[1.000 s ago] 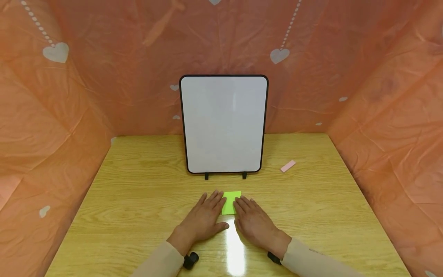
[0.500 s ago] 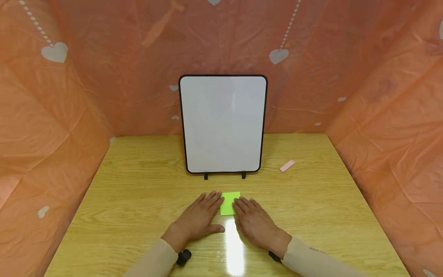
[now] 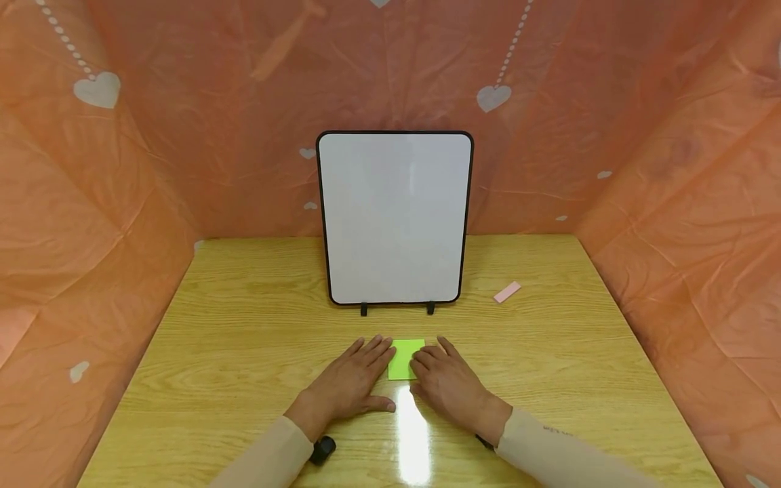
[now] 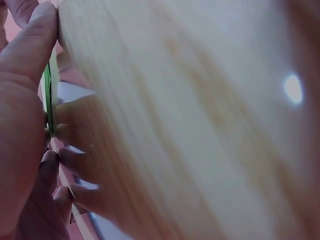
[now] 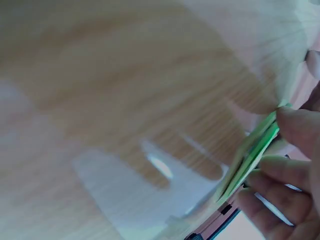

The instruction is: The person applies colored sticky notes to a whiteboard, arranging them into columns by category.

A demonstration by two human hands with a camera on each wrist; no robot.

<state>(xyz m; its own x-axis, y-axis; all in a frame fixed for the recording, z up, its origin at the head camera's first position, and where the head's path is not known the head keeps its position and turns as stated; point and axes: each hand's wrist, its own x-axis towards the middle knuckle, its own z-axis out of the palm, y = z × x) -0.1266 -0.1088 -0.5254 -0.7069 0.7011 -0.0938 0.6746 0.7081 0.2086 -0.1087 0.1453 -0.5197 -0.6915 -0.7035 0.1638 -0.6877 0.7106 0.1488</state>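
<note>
A square neon green sticky note pad [image 3: 403,359] lies on the wooden table between both hands. Flat on the table, my left hand [image 3: 346,388] has its straight fingertips along the pad's left edge, with the thumb spread toward the right hand. My right hand [image 3: 450,386] bends over the pad's right side, covering part of it. In the right wrist view, the right thumb [image 5: 300,129] meets the end of the green pad [image 5: 250,160] while the curled fingers come over its other side. The left wrist view catches the pad [image 4: 49,95] edge-on beyond the left thumb [image 4: 30,50].
Behind the hands stands a white board [image 3: 395,218] with a black frame, on two small black feet. A slim pink block [image 3: 507,292] lies on the table [image 3: 256,318] to the board's right. Orange sheeting [image 3: 213,102] with white hearts surrounds the table.
The left hand has drawn slightly left and back. The right hand's fingers have gone from lying flat to bending at the pad's right side, with its outer finger spread away.
</note>
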